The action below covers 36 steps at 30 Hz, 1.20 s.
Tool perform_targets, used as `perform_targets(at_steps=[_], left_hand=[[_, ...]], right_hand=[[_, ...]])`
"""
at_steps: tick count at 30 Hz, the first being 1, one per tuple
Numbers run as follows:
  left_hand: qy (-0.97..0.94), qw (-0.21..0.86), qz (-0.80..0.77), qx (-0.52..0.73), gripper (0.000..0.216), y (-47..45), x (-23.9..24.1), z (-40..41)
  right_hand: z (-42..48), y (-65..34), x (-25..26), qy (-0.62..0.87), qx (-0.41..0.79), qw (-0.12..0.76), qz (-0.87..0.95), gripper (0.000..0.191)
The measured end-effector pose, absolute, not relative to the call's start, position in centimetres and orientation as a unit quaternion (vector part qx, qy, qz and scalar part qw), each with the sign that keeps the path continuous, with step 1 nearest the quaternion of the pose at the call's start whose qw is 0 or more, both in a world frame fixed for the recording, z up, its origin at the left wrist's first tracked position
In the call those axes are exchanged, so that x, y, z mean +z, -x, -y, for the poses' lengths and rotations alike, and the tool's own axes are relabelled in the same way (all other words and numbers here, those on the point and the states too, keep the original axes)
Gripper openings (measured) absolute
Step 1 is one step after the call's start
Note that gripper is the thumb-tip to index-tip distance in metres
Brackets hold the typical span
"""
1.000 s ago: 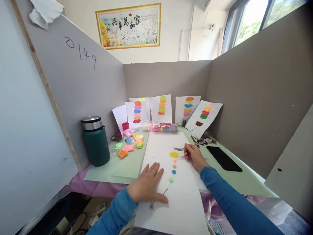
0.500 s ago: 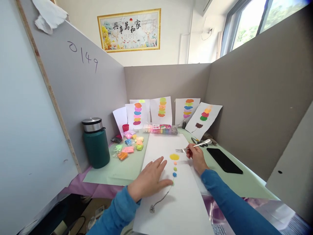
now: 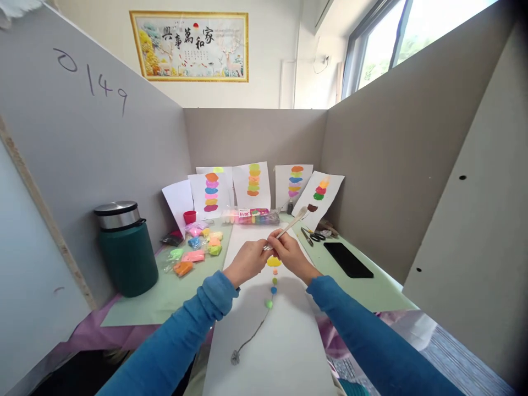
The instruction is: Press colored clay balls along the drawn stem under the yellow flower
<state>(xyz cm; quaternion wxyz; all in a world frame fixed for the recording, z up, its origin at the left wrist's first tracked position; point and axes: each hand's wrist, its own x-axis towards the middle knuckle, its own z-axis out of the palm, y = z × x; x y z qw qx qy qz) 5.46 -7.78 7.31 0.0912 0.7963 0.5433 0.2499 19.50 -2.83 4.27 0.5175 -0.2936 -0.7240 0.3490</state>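
A metal fork [image 3: 291, 223] is lifted above a white sheet of paper [image 3: 272, 352], its handle pointing up and to the right. My right hand [image 3: 289, 252] is closed round the fork. My left hand [image 3: 247, 259] meets it at the tine end, fingers pinched there. Under the hands, a column of small clay blobs lies on the paper: a yellow blob [image 3: 274, 262], then smaller ones down to a green blob [image 3: 269, 303], with a drawn stem and a small scribble [image 3: 235, 358] below.
A dark green flask [image 3: 124, 250] stands at the left. Bags of coloured clay [image 3: 193, 250] and a clay pack [image 3: 251, 215] lie behind the paper. Finished sheets [image 3: 251, 184] lean on the back wall. Scissors [image 3: 312, 235] and a black phone [image 3: 348, 260] lie at the right.
My left hand has lifted off the paper and come up to the fork's tines. My right hand has raised the fork and drawn it in. The camera has turned right.
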Motion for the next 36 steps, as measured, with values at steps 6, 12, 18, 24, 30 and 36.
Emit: perform_targets(at_steps=[6,12,18,24,30,36], left_hand=[[-0.790,0.050,-0.575,0.208,0.036,-4.4,4.2,5.3],[-0.819,0.039,-0.558,0.125,0.039,-3.1,-0.5,4.9],[-0.838,0.044,-0.538,0.087,0.051,-2.6,-1.6,5.9],[-0.840,0.044,-0.537,0.061,0.057,-2.4,-1.3,6.9],[-0.846,0.043,-0.531,0.010,0.050,-3.0,0.3,5.5],[-0.835,0.009,-0.551,0.020,0.034,-3.6,0.8,5.1]], right_hand=[[-1.2,-20.3,2.6,0.368,0.335,0.545,0.674,0.025],[-3.8,-21.0,-1.5,0.425,0.345,0.557,0.625,0.026],[-3.9,-21.7,-2.4,0.423,0.362,0.543,0.629,0.024],[-3.6,-22.1,-2.7,0.408,0.368,0.506,0.665,0.023],[-3.6,-22.2,-3.7,0.415,0.329,0.487,0.695,0.019],[-4.5,-22.4,-4.1,0.447,0.280,0.507,0.681,0.023]])
